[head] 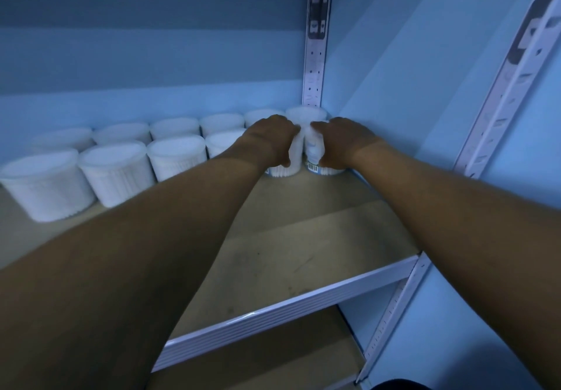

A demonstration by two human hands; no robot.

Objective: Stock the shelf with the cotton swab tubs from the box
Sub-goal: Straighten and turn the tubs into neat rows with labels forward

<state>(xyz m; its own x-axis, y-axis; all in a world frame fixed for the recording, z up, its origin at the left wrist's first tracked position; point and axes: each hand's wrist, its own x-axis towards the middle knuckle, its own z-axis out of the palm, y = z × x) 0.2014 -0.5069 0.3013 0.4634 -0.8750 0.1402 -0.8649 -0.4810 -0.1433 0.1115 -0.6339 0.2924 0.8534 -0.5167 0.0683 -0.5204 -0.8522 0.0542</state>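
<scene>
Both my arms reach deep into the shelf [303, 256], toward its back right corner. My left hand [268, 142] wraps around a cotton swab tub [293, 159], fingers curled over its top and thumb down its side. Just to the right of it, my right hand [341, 143] grips a second tub [312, 154] the same way; a barcode label shows at that tub's lower edge, below my thumb. The two tubs stand upright on the board, side by side and almost touching, between my hands.

Right behind my fingertips another tub [306, 115] sits in the corner against the upright post [315, 55]. To the left of my left hand, two rows of tubs [121, 159] run along the back wall [151, 71], lids up, packed close together; the nearest of them is partly hidden by my left wrist.

Below my forearms the board lies bare up to its white front edge [288, 304], and a lower shelf [258, 365] shows underneath.
</scene>
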